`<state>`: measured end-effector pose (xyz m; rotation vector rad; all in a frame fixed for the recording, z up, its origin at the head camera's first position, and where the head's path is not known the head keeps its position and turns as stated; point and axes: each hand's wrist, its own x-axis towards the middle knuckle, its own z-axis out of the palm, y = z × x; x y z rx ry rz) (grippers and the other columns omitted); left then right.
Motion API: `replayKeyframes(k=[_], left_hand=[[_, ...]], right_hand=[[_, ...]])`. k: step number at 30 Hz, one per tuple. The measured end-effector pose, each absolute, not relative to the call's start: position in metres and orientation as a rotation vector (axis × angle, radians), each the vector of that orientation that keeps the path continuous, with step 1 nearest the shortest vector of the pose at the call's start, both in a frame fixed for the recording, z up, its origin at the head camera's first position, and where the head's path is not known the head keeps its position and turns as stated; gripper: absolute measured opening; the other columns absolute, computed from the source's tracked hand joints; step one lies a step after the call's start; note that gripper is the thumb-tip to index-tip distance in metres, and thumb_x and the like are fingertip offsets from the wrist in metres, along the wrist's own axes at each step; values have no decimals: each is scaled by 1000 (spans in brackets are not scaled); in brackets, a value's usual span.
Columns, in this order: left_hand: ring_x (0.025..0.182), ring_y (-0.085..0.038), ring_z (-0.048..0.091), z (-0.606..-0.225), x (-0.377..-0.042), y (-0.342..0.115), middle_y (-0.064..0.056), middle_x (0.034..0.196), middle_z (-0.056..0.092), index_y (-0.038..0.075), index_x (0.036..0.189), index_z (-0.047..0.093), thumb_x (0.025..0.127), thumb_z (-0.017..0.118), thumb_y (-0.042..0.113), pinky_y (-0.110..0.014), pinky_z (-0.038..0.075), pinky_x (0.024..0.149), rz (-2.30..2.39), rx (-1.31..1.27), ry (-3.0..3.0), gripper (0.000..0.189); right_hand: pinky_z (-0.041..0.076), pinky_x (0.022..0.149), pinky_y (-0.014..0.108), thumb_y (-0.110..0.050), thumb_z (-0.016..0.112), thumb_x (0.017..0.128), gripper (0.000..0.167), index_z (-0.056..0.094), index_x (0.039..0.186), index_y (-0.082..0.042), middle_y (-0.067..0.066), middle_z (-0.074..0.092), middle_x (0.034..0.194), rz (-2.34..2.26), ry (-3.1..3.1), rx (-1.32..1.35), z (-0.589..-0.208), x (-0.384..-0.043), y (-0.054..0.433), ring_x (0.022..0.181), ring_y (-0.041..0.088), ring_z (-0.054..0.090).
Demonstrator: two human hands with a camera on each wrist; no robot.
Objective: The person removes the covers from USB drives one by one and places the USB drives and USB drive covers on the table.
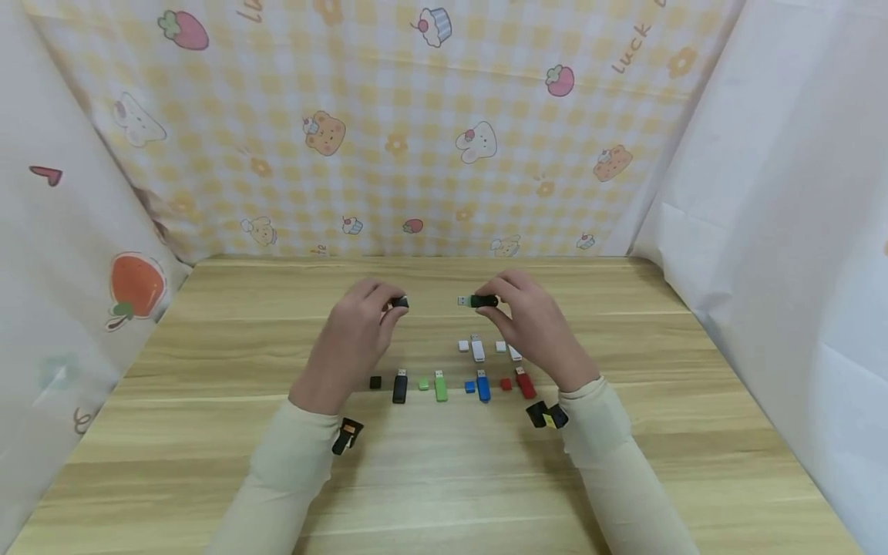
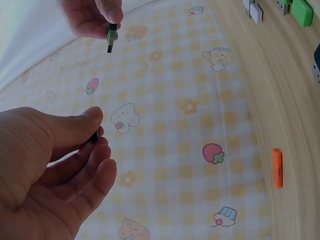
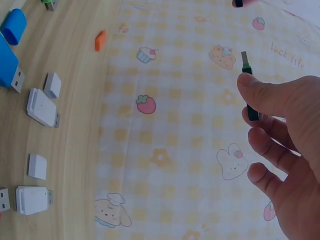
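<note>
My left hand [image 1: 355, 324] pinches a small black USB cap [image 1: 399, 302] between thumb and fingers; in the left wrist view only a dark edge of the cap [image 2: 94, 136] shows. Across a gap, my right hand [image 1: 530, 320] holds an uncapped black USB flash drive [image 1: 483, 301] by its body. The drive's metal plug points left, toward the cap, with a greenish section at its base. In the right wrist view, thumb and forefinger grip the drive [image 3: 253, 111], the other fingers loosely bent. Both hands are raised over the back of the table.
Nearer on the wooden table [image 1: 430, 478] lie uncapped drives, each beside its cap: black [image 1: 400, 388], green [image 1: 440, 387], blue [image 1: 483, 387] and red [image 1: 526, 384]. Two white drives, one of them [image 1: 478, 351], lie behind these. A small orange piece [image 3: 100, 41] lies near the back curtain [image 1: 416, 139].
</note>
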<state>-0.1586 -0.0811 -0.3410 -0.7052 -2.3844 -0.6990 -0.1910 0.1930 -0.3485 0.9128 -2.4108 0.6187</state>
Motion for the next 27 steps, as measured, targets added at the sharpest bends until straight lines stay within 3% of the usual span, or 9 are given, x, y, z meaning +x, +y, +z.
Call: replayKeyframes(k=[21, 27], left_hand=[[96, -29, 74, -345, -158, -74, -18, 109, 72, -4, 111, 77, 97, 80, 6, -35, 67, 82, -686, -713, -2409, 18], [94, -28, 73, -346, -158, -72, -18, 109, 73, -5, 111, 77, 97, 81, 7, -35, 67, 80, -681, -712, -2412, 19]], right_hand=[[63, 83, 36, -12, 84, 96, 21, 76, 114, -5, 8, 73, 112, 641, -2460, 881, -344, -188, 188, 98, 22, 66], [59, 77, 35, -16, 82, 98, 26, 72, 118, -3, 10, 72, 109, 651, -2523, 776, -342, -186, 185, 91, 25, 64]])
